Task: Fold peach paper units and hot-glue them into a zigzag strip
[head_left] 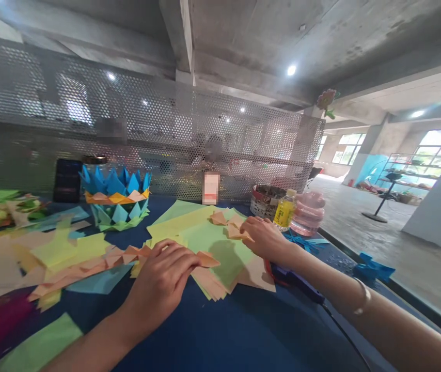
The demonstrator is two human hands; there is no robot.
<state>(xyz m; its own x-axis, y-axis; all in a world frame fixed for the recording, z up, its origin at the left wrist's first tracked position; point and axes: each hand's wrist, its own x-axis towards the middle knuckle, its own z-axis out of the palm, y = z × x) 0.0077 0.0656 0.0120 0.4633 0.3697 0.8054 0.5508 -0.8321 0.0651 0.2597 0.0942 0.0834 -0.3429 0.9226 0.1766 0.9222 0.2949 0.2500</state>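
My left hand point(166, 276) is closed, its thumb and fingertips pinching a folded orange paper piece point(208, 260). A chain of folded orange paper point(104, 261) runs leftward from behind this hand. My right hand point(263, 236) reaches further out, its fingers curled down on another folded orange paper piece point(236, 227). One more loose orange piece point(218, 218) lies just left of those fingertips. Under both hands spread green paper sheets point(205, 232), with a yellow sheet point(170, 227) and orange sheets point(208, 283) among them.
A blue, orange and green folded-paper crown point(117, 199) stands back left beside a dark phone point(67, 181). Behind rises a perforated metal screen point(158, 129). A woven basket point(267, 200), yellow-labelled bottle point(284, 209) and pink container point(308, 214) stand right. A corded purple tool point(300, 283) lies beneath my right forearm.
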